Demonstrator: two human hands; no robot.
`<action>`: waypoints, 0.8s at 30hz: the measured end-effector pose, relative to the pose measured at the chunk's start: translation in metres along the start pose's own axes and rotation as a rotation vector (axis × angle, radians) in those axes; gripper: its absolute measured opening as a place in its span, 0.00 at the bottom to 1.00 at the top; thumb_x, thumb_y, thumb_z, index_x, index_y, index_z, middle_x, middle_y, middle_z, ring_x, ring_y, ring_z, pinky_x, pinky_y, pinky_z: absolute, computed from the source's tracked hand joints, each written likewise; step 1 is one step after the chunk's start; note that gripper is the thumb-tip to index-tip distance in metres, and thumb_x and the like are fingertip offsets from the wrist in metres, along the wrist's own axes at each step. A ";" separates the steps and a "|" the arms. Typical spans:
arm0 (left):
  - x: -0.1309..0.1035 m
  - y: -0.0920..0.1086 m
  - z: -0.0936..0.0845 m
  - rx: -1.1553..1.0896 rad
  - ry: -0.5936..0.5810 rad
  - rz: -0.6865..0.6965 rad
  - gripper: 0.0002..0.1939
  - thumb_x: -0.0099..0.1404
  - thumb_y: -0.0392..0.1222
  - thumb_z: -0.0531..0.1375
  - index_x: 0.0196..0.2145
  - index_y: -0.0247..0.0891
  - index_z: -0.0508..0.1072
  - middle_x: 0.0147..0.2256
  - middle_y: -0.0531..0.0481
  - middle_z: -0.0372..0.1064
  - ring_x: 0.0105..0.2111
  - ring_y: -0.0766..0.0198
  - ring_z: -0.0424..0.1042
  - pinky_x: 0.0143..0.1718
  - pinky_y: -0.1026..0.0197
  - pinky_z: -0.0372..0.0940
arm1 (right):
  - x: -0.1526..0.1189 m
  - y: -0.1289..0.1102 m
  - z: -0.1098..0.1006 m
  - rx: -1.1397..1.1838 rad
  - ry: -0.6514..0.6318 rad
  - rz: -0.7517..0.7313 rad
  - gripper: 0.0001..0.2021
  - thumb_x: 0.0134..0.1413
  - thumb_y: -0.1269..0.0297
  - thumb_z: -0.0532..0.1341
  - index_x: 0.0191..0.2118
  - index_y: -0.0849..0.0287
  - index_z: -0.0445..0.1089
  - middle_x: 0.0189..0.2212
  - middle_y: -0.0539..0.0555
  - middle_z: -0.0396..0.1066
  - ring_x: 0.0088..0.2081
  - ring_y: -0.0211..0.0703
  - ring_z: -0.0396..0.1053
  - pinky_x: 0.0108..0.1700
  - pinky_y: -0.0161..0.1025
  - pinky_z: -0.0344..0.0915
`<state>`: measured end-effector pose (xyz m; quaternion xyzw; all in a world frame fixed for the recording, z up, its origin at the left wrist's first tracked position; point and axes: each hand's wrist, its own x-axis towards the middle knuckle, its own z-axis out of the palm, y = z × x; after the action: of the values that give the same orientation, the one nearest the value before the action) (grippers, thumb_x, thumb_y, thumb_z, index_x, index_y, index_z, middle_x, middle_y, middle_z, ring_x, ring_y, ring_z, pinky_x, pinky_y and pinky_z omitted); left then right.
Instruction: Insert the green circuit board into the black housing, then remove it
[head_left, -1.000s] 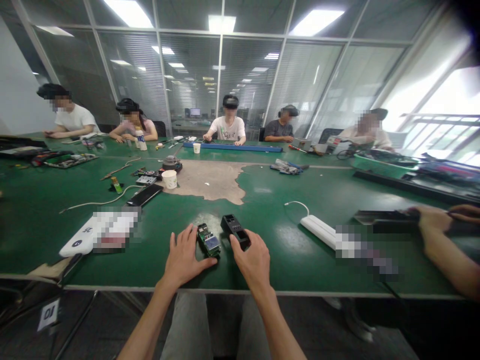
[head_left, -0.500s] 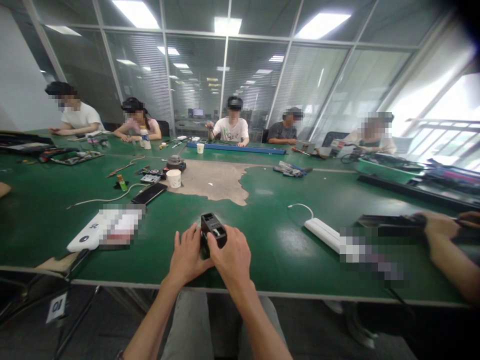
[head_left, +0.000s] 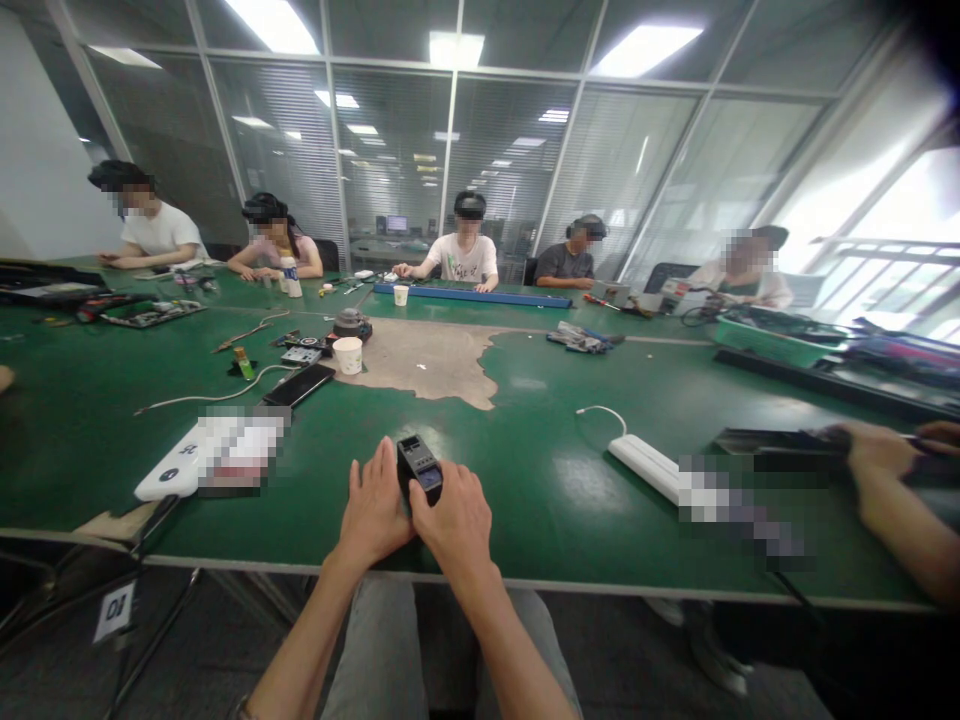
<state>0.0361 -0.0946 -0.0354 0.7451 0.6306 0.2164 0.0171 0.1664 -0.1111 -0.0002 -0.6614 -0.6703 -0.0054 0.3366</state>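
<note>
A small black box-shaped device (head_left: 420,464), with a row of marks and a dark window on its top, rests at a slant on the green table (head_left: 540,540) in front of me. My right hand (head_left: 456,510) curls round its right side and near end, the thumb close to the window. Against or just beside its left side is my left hand (head_left: 377,505), fingers stretched out. Both thumbs come close together at the near end, which is partly hidden by them. I cannot make out the device's exact kind.
Left lie a white power bank (head_left: 169,475) and a black phone (head_left: 298,386), with a paper cup (head_left: 347,356) beyond. A white bar-shaped device (head_left: 649,470) with a short cable lies right. Another person's hand (head_left: 881,455) is at the far right; several people sit opposite.
The device has shifted slightly left and toward me, and its window has turned from pale to dark. My right hand has moved slightly left. Across the table, one person's raised hand has come down.
</note>
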 end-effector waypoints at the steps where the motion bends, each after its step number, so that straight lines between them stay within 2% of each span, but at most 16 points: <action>1: 0.000 0.000 0.000 -0.003 0.000 -0.003 0.45 0.62 0.44 0.52 0.68 0.27 0.30 0.67 0.32 0.41 0.66 0.49 0.46 0.65 0.42 0.37 | -0.001 0.002 0.003 0.011 -0.003 0.002 0.12 0.55 0.56 0.60 0.41 0.57 0.68 0.36 0.57 0.70 0.41 0.50 0.67 0.42 0.42 0.61; 4: 0.000 0.000 -0.001 -0.005 -0.008 -0.003 0.45 0.61 0.41 0.51 0.68 0.27 0.31 0.68 0.32 0.41 0.67 0.50 0.45 0.65 0.42 0.36 | -0.006 0.007 0.012 0.071 0.025 -0.022 0.20 0.55 0.52 0.60 0.49 0.59 0.67 0.40 0.59 0.70 0.44 0.52 0.67 0.45 0.44 0.62; 7: 0.000 -0.001 -0.002 -0.005 -0.032 0.009 0.44 0.59 0.40 0.51 0.68 0.27 0.34 0.68 0.34 0.42 0.67 0.51 0.44 0.66 0.42 0.34 | -0.011 0.013 0.019 0.142 0.076 -0.056 0.32 0.55 0.47 0.60 0.59 0.64 0.59 0.47 0.64 0.69 0.49 0.55 0.65 0.50 0.48 0.62; 9: 0.001 -0.001 -0.002 -0.007 -0.049 0.011 0.44 0.59 0.42 0.52 0.67 0.27 0.36 0.68 0.35 0.42 0.67 0.50 0.44 0.66 0.42 0.34 | -0.013 0.015 0.021 0.175 0.092 -0.069 0.35 0.56 0.45 0.59 0.62 0.66 0.56 0.50 0.65 0.67 0.51 0.55 0.64 0.51 0.50 0.62; 12: 0.001 -0.001 -0.002 -0.005 -0.052 0.001 0.43 0.59 0.44 0.53 0.67 0.28 0.40 0.68 0.35 0.41 0.67 0.50 0.44 0.66 0.42 0.33 | -0.014 0.018 0.023 0.194 0.105 -0.077 0.33 0.57 0.46 0.57 0.60 0.66 0.59 0.49 0.65 0.68 0.50 0.55 0.65 0.51 0.49 0.62; 15: 0.002 -0.001 -0.002 0.001 -0.045 -0.004 0.41 0.61 0.46 0.52 0.67 0.29 0.44 0.68 0.36 0.42 0.67 0.50 0.45 0.66 0.42 0.34 | -0.013 0.017 0.022 0.193 0.110 -0.065 0.24 0.59 0.50 0.57 0.53 0.63 0.65 0.44 0.62 0.70 0.47 0.53 0.66 0.49 0.47 0.64; 18: 0.002 -0.001 -0.002 0.011 -0.042 -0.008 0.39 0.62 0.48 0.50 0.67 0.29 0.45 0.68 0.36 0.43 0.66 0.50 0.46 0.66 0.42 0.35 | -0.012 0.015 0.020 0.178 0.114 -0.045 0.17 0.58 0.54 0.57 0.47 0.61 0.67 0.40 0.59 0.71 0.44 0.50 0.67 0.46 0.45 0.64; 24: 0.003 -0.001 -0.001 0.020 -0.054 -0.013 0.40 0.61 0.48 0.51 0.67 0.29 0.44 0.67 0.36 0.43 0.66 0.49 0.46 0.66 0.42 0.36 | -0.012 0.012 0.017 0.208 0.099 -0.017 0.14 0.57 0.58 0.58 0.45 0.60 0.67 0.38 0.57 0.70 0.44 0.50 0.66 0.47 0.44 0.63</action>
<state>0.0346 -0.0915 -0.0335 0.7468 0.6368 0.1896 0.0280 0.1685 -0.1125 -0.0240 -0.6162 -0.6554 0.0286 0.4358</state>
